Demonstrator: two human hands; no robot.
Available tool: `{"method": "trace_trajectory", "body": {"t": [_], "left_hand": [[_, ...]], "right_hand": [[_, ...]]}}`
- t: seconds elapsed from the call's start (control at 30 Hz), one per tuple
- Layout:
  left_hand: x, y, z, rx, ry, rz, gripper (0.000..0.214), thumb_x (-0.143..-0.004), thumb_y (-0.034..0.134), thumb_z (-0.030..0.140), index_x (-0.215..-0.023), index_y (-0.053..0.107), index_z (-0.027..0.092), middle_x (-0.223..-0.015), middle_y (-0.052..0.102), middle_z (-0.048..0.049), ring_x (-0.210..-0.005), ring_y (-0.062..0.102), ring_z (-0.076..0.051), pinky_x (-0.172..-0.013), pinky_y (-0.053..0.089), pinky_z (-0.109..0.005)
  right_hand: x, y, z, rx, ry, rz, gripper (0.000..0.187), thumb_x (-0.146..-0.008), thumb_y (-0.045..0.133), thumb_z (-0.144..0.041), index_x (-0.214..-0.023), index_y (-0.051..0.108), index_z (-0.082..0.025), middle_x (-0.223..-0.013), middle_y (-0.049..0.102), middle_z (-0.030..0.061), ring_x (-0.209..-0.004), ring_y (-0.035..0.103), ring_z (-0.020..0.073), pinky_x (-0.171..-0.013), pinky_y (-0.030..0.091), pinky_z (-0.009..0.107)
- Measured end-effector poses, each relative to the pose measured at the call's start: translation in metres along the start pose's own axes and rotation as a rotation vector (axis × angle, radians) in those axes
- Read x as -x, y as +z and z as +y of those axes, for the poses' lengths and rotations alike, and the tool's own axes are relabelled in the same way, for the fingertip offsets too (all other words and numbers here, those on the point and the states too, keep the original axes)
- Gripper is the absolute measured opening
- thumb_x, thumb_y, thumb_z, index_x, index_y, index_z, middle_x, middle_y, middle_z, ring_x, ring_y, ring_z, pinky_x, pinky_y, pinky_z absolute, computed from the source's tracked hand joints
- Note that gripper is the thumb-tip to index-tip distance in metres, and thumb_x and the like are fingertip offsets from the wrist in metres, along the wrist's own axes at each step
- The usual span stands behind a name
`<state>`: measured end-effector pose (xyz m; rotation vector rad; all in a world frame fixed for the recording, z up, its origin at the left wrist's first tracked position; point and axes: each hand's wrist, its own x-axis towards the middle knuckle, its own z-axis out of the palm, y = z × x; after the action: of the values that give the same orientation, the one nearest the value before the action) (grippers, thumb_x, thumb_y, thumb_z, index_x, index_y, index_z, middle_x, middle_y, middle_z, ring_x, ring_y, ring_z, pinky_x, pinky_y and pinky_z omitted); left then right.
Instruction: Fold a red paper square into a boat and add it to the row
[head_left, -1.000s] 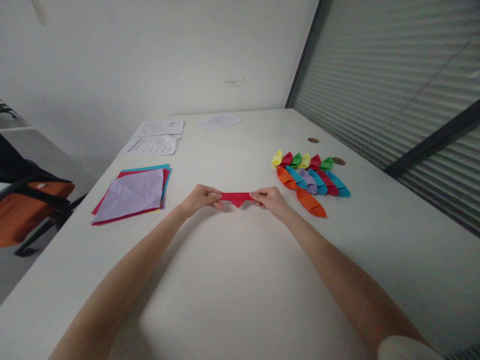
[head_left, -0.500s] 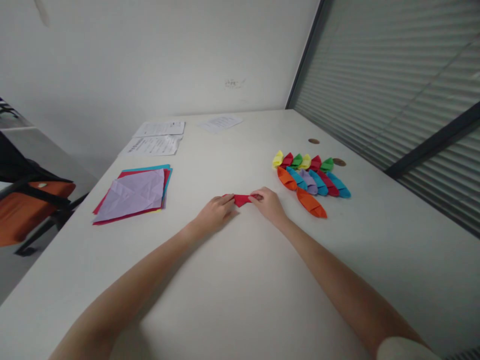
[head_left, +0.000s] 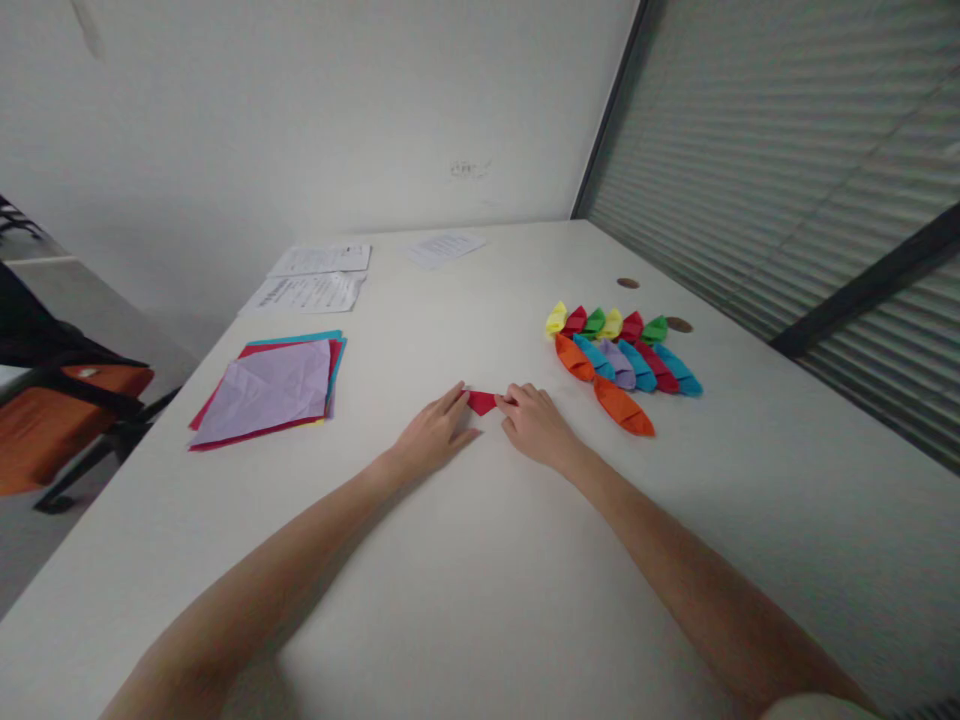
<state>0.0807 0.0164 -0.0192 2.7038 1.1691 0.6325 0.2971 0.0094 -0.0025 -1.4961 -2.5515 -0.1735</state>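
Observation:
A small folded piece of red paper lies on the white table, only a little triangle of it showing between my hands. My left hand lies flat with its fingers stretched out, the fingertips pressing on the paper's left side. My right hand rests on the paper's right side with its fingers curled down onto it. To the right are two rows of finished folded paper shapes in yellow, red, green, orange, blue and purple.
A stack of coloured paper sheets, purple on top, lies to the left. Printed white sheets sit at the far side. An orange chair stands off the left edge. Window blinds run along the right.
My hands have come together over the red paper, which was a long strip held out between them and is now folded small and pressed onto the table.

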Motion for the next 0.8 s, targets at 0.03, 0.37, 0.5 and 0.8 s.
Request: {"method": "trace_trajectory", "body": {"t": [0.03, 0.37, 0.5, 0.8], "left_hand": [[0.001, -0.001, 0.001, -0.02, -0.014, 0.011, 0.051, -0.094, 0.051, 0.044, -0.134, 0.047, 0.011, -0.145, 0.044, -0.0208, -0.133, 0.047, -0.03, -0.109, 0.043, -0.045], [-0.002, -0.011, 0.008, -0.278, -0.086, -0.015, 0.059, -0.093, 0.048, 0.047, -0.134, 0.049, 0.005, -0.135, 0.056, -0.0223, -0.122, 0.056, -0.031, -0.112, 0.035, -0.048], [-0.001, -0.013, 0.012, -0.311, -0.092, -0.019, 0.056, -0.093, 0.047, 0.046, -0.13, 0.053, 0.005, -0.134, 0.058, -0.0216, -0.123, 0.056, -0.03, -0.116, 0.029, -0.049], [0.001, -0.018, 0.012, -0.335, -0.13, -0.038, 0.055, -0.094, 0.044, 0.05, -0.133, 0.051, 0.013, -0.137, 0.057, -0.0164, -0.122, 0.056, -0.029, -0.115, 0.027, -0.051]], "right_hand": [[0.001, -0.002, -0.001, 0.006, 0.006, -0.011, 0.032, -0.091, 0.047, -0.017, -0.118, 0.064, -0.011, -0.109, 0.061, 0.0134, -0.101, 0.049, 0.0267, -0.082, 0.036, 0.038], [-0.002, 0.006, -0.01, -0.007, 0.115, 0.016, 0.057, -0.099, 0.03, -0.052, -0.136, 0.052, -0.016, -0.137, 0.055, 0.0149, -0.125, 0.044, 0.0312, -0.098, 0.034, 0.046], [-0.002, 0.009, -0.01, -0.009, 0.133, -0.002, 0.07, -0.096, 0.023, -0.062, -0.142, 0.047, -0.015, -0.149, 0.046, 0.0127, -0.14, 0.03, 0.0362, -0.109, 0.027, 0.053], [0.002, 0.01, 0.004, -0.051, 0.129, -0.14, 0.072, -0.096, 0.017, -0.063, -0.153, 0.03, -0.021, -0.158, 0.03, 0.0037, -0.148, 0.015, 0.0382, -0.117, 0.012, 0.062]]}}
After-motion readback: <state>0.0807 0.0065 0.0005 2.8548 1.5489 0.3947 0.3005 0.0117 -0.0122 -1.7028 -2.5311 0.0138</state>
